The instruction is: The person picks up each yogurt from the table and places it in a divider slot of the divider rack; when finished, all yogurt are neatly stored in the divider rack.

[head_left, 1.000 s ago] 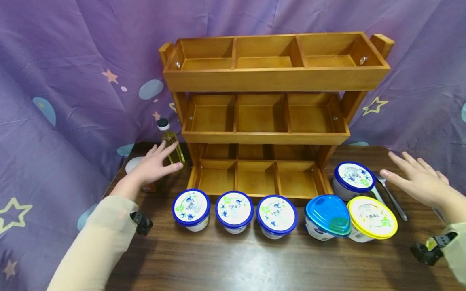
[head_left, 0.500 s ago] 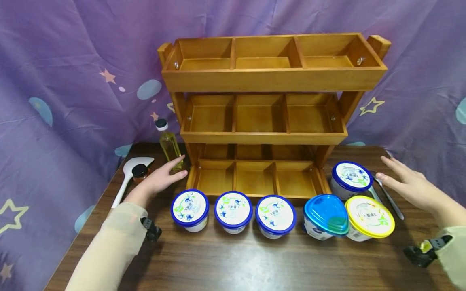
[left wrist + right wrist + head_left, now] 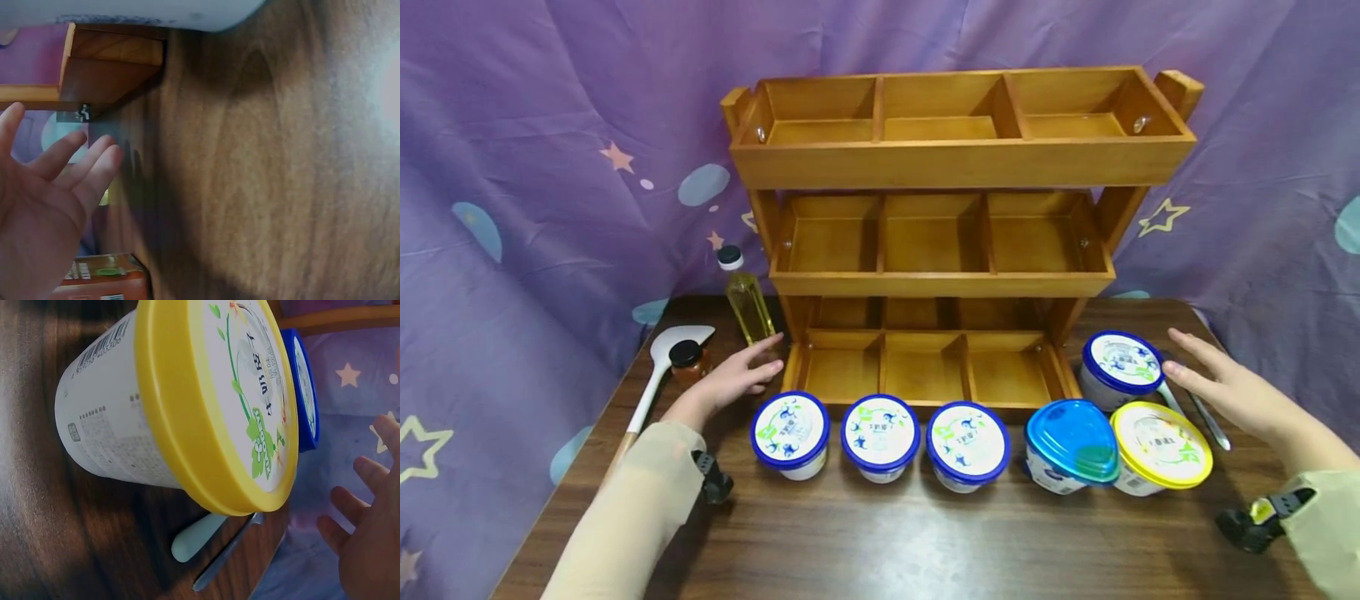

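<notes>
The head camera looked down at the wooden rack (image 3: 958, 242). Each wrist camera sat close behind its fingers; the right shared the yellow-lidded tub (image 3: 187, 406) (image 3: 1161, 446) beyond its fingertips.

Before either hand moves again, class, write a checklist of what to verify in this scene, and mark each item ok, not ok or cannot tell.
1. Left hand holds nothing: ok, fingers straight beside the oil bottle.
2. Right hand holds nothing: ok, open beside the blue-lidded tub.
3. Wooden rack compartments free: ok, none holds anything.
4. Tub lids on: ok for all six, including the yellow-lidded tub.
5. Lids sealed tight: cannot tell.
6. Spoon free to lift: cannot tell, its end is hidden behind the tubs.
</notes>
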The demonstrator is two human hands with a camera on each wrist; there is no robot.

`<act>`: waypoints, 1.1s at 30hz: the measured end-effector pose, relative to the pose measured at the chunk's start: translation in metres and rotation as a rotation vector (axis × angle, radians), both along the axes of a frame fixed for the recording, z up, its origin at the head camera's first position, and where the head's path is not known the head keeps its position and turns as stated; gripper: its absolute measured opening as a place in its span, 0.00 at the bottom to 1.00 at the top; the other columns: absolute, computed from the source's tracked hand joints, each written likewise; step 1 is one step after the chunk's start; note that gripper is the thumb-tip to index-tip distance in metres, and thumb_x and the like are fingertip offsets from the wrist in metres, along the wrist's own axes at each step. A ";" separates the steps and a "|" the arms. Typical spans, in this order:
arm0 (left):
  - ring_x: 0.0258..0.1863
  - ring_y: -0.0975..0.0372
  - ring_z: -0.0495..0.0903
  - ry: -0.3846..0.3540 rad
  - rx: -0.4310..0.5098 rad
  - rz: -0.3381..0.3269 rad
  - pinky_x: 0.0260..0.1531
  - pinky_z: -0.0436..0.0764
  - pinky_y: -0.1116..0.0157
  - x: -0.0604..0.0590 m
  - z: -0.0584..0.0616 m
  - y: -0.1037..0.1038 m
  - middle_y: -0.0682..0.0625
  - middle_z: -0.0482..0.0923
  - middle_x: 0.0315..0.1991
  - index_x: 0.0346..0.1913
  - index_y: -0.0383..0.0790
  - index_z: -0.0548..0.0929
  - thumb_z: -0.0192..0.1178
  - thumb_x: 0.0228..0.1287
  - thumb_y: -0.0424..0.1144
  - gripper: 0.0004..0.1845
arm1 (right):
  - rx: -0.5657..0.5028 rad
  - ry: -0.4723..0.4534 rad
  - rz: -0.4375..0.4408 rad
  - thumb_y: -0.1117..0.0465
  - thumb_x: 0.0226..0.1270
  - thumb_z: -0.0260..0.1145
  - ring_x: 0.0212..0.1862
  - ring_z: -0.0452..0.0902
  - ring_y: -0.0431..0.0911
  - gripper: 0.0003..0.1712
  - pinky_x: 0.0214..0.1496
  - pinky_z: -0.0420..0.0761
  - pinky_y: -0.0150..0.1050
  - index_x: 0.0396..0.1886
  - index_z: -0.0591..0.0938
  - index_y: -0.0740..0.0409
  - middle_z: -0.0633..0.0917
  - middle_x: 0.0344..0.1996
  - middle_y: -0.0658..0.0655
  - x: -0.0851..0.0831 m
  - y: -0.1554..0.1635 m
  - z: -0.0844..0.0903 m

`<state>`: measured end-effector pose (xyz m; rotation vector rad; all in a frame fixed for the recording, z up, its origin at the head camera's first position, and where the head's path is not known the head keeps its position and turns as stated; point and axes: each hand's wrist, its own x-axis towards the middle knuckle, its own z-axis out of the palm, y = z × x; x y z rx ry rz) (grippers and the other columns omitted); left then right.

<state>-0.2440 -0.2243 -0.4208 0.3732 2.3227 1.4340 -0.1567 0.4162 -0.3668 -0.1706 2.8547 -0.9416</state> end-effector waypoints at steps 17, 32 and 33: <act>0.59 0.43 0.67 -0.153 0.128 -0.011 0.55 0.70 0.51 -0.003 -0.021 0.003 0.30 0.57 0.65 0.75 0.47 0.48 0.55 0.68 0.43 0.38 | 0.057 -0.110 -0.045 0.41 0.70 0.51 0.63 0.45 0.77 0.47 0.52 0.54 0.73 0.75 0.39 0.57 0.45 0.68 0.77 -0.016 -0.011 0.009; 0.59 0.45 0.65 -0.113 0.061 -0.001 0.51 0.71 0.55 -0.003 -0.029 0.006 0.32 0.58 0.64 0.73 0.47 0.54 0.58 0.66 0.44 0.37 | 0.051 -0.095 0.021 0.46 0.60 0.66 0.66 0.37 0.75 0.52 0.55 0.48 0.73 0.74 0.49 0.60 0.40 0.70 0.75 -0.028 -0.022 0.006; 0.59 0.45 0.65 -0.111 0.059 0.004 0.51 0.71 0.56 -0.003 -0.029 0.006 0.32 0.58 0.64 0.73 0.47 0.54 0.58 0.66 0.44 0.37 | 0.050 -0.094 0.023 0.46 0.60 0.67 0.66 0.36 0.75 0.52 0.55 0.48 0.73 0.74 0.50 0.60 0.40 0.69 0.75 -0.028 -0.023 0.005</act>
